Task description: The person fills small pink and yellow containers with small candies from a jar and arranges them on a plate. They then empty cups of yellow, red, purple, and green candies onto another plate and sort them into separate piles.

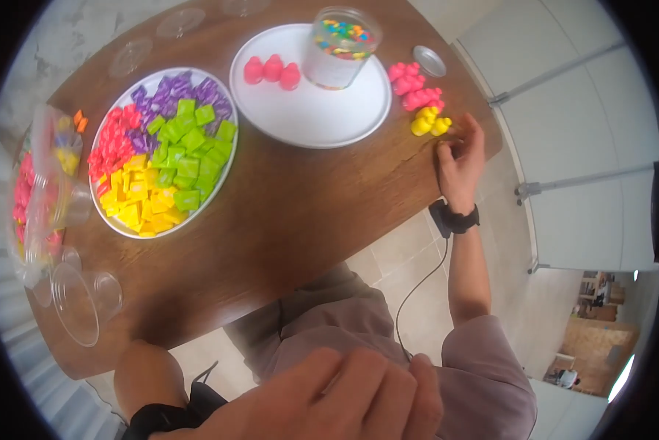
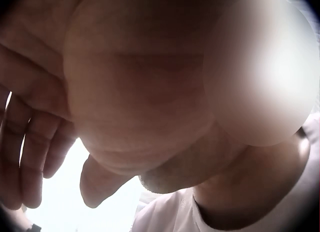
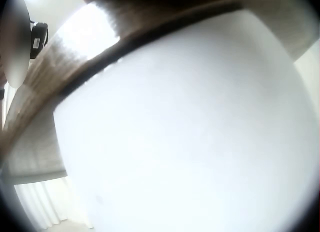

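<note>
My left hand is raised close to the head camera, over the lap, with its fingers loosely bent and nothing seen in them. In the left wrist view the same hand fills the upper part, fingers hanging relaxed. At the right edge of the table, my right hand lies beside a small group of yellow bear-like figures. Its fingertips are right by them, with thumb and fingers apart. Pink figures lie just behind the yellow ones. The right wrist view shows mostly a bright white surface.
A white plate bears three pink figures and a clear jar of colourful bits. Another plate holds wrapped sweets sorted by colour. Clear cups and filled containers stand at left; a round lid lies at right.
</note>
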`<state>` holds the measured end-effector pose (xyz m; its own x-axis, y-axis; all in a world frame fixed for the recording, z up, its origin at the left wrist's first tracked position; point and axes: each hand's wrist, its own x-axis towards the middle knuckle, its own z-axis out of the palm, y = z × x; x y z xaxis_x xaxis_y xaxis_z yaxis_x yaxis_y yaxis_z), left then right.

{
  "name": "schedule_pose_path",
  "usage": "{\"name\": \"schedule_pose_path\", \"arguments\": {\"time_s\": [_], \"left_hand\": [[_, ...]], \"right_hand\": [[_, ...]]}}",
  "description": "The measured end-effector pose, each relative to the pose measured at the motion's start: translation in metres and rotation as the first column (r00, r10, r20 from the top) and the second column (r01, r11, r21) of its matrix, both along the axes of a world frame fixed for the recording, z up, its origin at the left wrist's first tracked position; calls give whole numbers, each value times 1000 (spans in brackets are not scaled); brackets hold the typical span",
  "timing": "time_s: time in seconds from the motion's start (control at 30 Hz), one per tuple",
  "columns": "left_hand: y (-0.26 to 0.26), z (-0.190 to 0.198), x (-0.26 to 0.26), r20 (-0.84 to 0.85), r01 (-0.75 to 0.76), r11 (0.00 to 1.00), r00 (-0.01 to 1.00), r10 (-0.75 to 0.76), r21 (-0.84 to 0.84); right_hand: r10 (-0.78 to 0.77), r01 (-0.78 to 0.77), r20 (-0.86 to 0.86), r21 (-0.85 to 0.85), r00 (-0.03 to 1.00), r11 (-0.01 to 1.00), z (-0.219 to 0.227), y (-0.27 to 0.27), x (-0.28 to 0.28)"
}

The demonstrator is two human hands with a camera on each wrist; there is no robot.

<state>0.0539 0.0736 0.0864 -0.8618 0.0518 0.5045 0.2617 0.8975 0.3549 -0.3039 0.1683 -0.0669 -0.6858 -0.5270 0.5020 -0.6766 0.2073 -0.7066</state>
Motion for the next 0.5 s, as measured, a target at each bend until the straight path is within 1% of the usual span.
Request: {"name": "schedule_pose_path", "arguments": {"time_s": [0.07, 0.1, 0.17, 0.2, 0.23, 0.27, 0.3, 0.33, 0.37, 0.4, 0.43, 0.47, 0.5], "left_hand": [[-6, -4, 0, -81, -78, 997, 994, 78, 12], [-10, -3, 1, -69, -106, 994, 992, 108, 22], [-17, 2, 0, 62, 16, 996, 998, -22, 93], [-16, 0, -3, 65, -17, 994, 998, 10, 110], [-14, -2, -9, 34, -32, 994, 999, 28, 101], [-13, -2, -11, 22, -57, 994, 998, 55, 92], [-23, 5, -10, 62, -110, 989, 993, 105, 97], [-38, 19, -8, 125, 2, 991, 992, -19, 132], [-45, 26, -8, 165, 135, 975, 972, -164, 177], [-39, 22, -6, -47, 87, 996, 995, -87, -8], [-32, 19, -5, 1, 52, 999, 999, -52, -12], [-24, 16, -10, -131, -126, 986, 985, 112, -105], [-11, 8, -23, -291, -299, 938, 926, 241, -175]], "right_hand": [[-5, 5, -47, -14, 999, 1000, -4, -4, 1], [24, -24, -36, -3, 999, 1000, -6, -5, 3], [-22, 22, -41, -1, 999, 1000, -3, -4, 3], [-19, 20, -56, 23, 998, 1000, -2, -2, 1], [14, -12, -55, 33, 998, 999, -1, 3, -6], [-29, 33, -94, 38, 995, 999, -5, 8, -14], [-63, 68, -114, 41, 991, 997, -15, 8, -17], [-39, 42, -95, 39, 995, 998, -19, 4, -16], [-36, 39, -90, 34, 995, 999, -14, 7, -18], [-20, 22, -90, 13, 996, 1000, -14, 9, -24], [-1, 0, -78, -5, 997, 1000, -17, 10, -24], [38, -37, -96, 4, 995, 999, -14, 7, -18], [24, -24, -97, 10, 995, 1000, -11, 4, -15]]}}
